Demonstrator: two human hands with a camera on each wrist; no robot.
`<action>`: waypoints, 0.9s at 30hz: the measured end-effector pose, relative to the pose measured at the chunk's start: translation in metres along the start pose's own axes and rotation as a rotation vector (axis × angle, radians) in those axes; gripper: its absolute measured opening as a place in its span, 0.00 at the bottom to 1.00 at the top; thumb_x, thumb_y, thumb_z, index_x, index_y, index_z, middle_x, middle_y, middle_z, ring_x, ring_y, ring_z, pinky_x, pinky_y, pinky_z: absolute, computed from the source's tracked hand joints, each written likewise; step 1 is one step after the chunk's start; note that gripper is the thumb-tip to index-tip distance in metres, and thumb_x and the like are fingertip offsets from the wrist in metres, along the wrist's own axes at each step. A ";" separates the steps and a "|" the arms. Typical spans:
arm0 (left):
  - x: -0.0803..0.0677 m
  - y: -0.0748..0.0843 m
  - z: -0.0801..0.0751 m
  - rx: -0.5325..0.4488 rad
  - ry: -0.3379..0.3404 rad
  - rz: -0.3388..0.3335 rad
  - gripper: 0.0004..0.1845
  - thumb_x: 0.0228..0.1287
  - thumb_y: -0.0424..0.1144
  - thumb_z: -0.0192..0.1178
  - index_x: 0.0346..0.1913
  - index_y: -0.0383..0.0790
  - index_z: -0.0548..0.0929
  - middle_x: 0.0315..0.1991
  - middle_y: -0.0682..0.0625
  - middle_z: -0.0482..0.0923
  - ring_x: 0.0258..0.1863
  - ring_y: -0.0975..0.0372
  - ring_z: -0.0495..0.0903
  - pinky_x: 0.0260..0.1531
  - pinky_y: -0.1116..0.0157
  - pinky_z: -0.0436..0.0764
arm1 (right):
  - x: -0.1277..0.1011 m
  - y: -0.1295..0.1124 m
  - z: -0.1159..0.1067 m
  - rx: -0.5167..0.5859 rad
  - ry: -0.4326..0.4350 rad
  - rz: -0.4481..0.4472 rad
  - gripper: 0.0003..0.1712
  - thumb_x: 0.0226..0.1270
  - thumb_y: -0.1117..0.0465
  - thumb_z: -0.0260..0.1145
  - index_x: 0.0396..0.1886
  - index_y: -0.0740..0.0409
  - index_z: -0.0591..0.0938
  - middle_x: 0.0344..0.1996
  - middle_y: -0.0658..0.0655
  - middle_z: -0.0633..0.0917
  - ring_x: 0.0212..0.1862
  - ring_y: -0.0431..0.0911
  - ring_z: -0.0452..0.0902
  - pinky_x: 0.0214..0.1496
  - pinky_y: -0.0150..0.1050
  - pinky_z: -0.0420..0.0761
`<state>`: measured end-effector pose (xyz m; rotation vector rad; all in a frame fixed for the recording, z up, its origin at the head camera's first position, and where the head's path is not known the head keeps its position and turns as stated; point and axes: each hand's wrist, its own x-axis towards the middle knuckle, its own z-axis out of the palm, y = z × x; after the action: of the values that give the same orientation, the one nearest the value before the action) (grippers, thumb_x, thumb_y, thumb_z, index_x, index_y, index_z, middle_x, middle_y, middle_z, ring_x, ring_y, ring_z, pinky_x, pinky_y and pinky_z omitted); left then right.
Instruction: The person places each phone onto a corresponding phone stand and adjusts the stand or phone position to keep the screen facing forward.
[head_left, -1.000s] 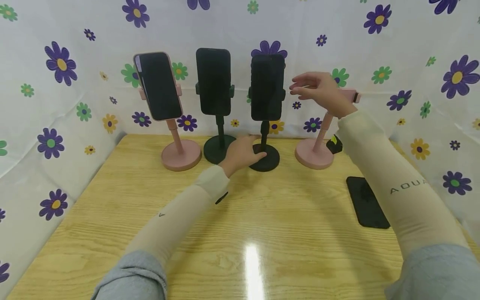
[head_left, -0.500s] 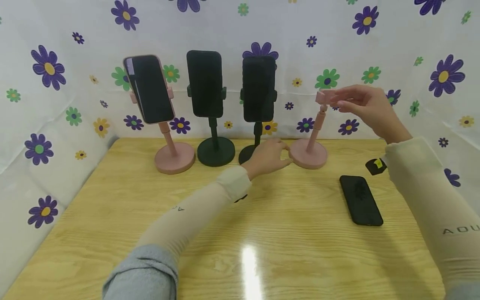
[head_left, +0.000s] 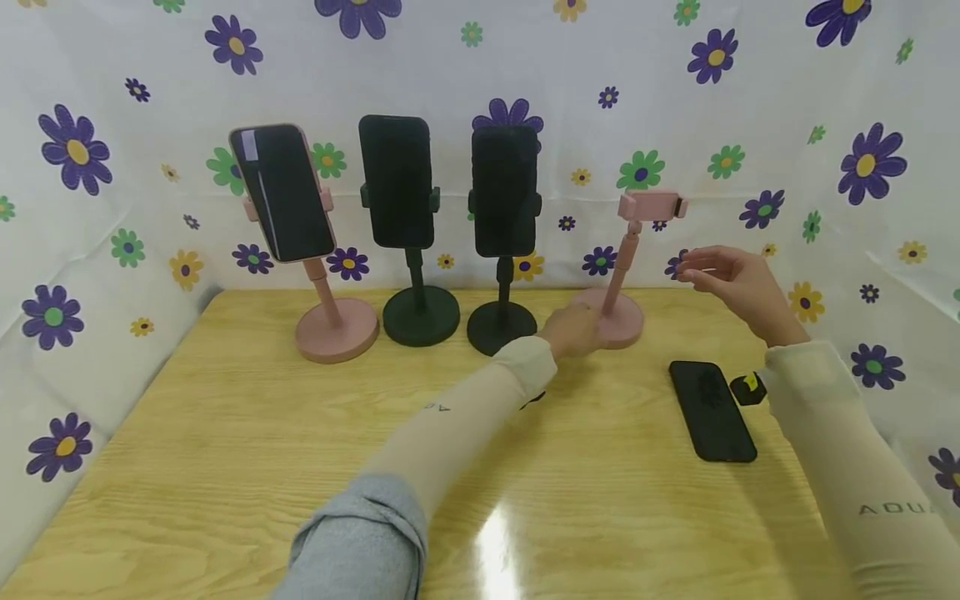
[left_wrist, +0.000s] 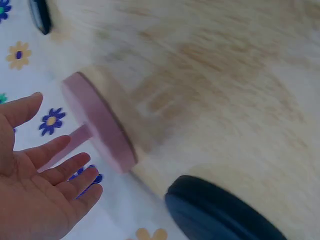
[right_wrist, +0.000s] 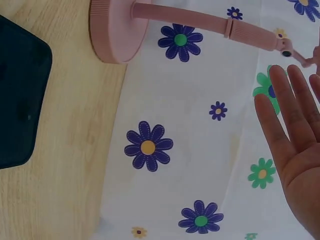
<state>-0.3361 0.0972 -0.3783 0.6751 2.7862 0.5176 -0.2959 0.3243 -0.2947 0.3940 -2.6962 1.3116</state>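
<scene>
My left hand is at the round base of the right-hand pink phone stand. In the left wrist view its fingers are spread beside the stand's stem, and whether they touch it I cannot tell. The stand's pink clamp is turned sideways at the top of the stem. My right hand hovers right of that stand and below its clamp, fingers loosely extended and holding nothing. A black smartphone lies flat on the wooden table, nearer to me than the right hand.
Three stands hold upright phones along the back: a pink stand at left, a dark green one, then a black one. A flowered cloth hangs behind the table and along both sides.
My left hand has moved right, from the black stand to the right-hand pink stand's base. My right hand has gone from beside the third phone, past the pink clamp, to the right and lower. The view shifted slightly.
</scene>
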 end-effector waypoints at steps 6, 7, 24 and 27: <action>0.001 -0.003 0.014 0.268 -0.056 0.055 0.24 0.71 0.52 0.48 0.64 0.45 0.69 0.63 0.46 0.70 0.62 0.55 0.70 0.62 0.56 0.69 | -0.009 0.016 0.004 -0.015 -0.017 0.020 0.23 0.67 0.52 0.60 0.54 0.65 0.77 0.36 0.33 0.82 0.36 0.24 0.79 0.41 0.17 0.75; 0.002 -0.004 0.016 0.278 -0.065 0.069 0.23 0.71 0.51 0.47 0.64 0.47 0.69 0.63 0.47 0.69 0.63 0.55 0.68 0.62 0.56 0.68 | -0.011 0.020 0.005 -0.031 -0.032 0.029 0.24 0.67 0.51 0.60 0.54 0.65 0.77 0.37 0.37 0.84 0.36 0.24 0.79 0.41 0.17 0.75; 0.003 -0.008 0.016 0.320 -0.071 0.224 0.15 0.72 0.42 0.48 0.56 0.55 0.79 0.50 0.55 0.82 0.46 0.63 0.78 0.51 0.60 0.77 | -0.030 0.055 0.003 -0.312 -0.309 0.088 0.19 0.67 0.58 0.61 0.50 0.67 0.78 0.46 0.70 0.83 0.45 0.58 0.82 0.47 0.49 0.81; 0.000 -0.004 0.015 0.232 -0.071 0.202 0.14 0.71 0.44 0.51 0.56 0.51 0.78 0.49 0.55 0.82 0.44 0.65 0.79 0.46 0.63 0.79 | -0.034 0.063 0.004 -0.388 -0.366 0.114 0.20 0.68 0.56 0.60 0.50 0.67 0.78 0.45 0.70 0.83 0.46 0.62 0.80 0.46 0.54 0.80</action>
<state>-0.3333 0.0986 -0.3936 1.0104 2.7505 0.2007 -0.2810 0.3639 -0.3521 0.4779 -3.2268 0.7612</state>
